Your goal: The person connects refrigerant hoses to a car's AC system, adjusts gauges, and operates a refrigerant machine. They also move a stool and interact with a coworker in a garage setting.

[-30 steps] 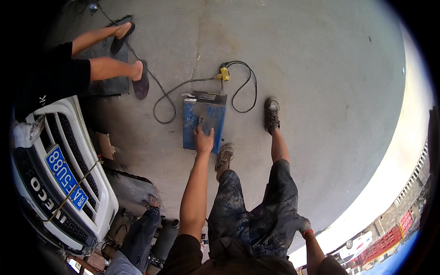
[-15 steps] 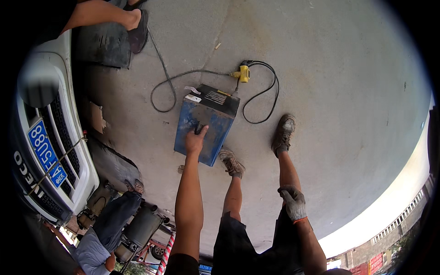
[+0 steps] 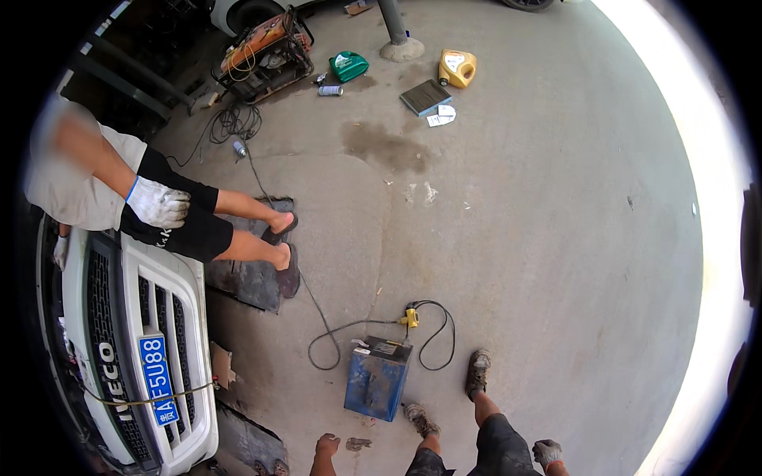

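the blue box with a black top stands on the grey floor, in front of the person and near the left shoe. the left hand, which is bare, is at the lower edge of the view, below the box and apart from it. its fingers look a little bent, but one cannot tell if it is open or closed. the right hand wears a grey glove and is beside the right leg; its fingers seem curled, and it is too small to tell what it grips.

just beyond the box lies a yellow connector, from which a black cable makes a loop to the right. on the left there is a white vehicle with a blue plate. near it, a co-worker in black shorts has a white-gloved hand near the waist and both feet over a dark mat. farther away are an orange machine, a green jug and a yellow jug.
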Action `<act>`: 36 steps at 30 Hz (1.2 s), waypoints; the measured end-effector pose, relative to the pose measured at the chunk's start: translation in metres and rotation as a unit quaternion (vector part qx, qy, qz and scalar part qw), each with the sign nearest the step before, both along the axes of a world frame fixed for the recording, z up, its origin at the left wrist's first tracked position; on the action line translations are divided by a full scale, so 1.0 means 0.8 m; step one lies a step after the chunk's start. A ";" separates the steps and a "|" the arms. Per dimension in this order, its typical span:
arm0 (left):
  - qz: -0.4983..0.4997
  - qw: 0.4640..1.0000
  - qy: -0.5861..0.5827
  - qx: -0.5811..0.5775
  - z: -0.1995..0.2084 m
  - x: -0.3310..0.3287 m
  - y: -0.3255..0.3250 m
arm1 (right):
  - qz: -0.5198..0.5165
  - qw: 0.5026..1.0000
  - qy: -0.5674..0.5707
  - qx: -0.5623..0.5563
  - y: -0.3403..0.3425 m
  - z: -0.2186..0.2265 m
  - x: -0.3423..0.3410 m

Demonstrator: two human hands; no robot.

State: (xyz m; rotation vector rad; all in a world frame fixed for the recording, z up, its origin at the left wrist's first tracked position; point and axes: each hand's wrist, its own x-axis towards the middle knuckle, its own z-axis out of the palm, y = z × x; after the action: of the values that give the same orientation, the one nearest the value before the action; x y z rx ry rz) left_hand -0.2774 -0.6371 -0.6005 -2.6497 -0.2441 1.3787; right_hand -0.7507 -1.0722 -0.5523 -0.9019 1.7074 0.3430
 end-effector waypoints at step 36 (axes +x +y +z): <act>0.110 0.935 -0.176 -0.289 0.160 0.813 -0.599 | 0.740 0.636 -0.088 -0.199 -0.749 0.016 1.364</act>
State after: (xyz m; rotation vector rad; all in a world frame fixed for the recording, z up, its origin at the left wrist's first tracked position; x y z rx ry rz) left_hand 0.3731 -1.1163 -0.4726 -3.4592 -0.2017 1.1515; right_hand 0.3405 -1.6718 -0.5391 -2.4752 0.4320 0.8980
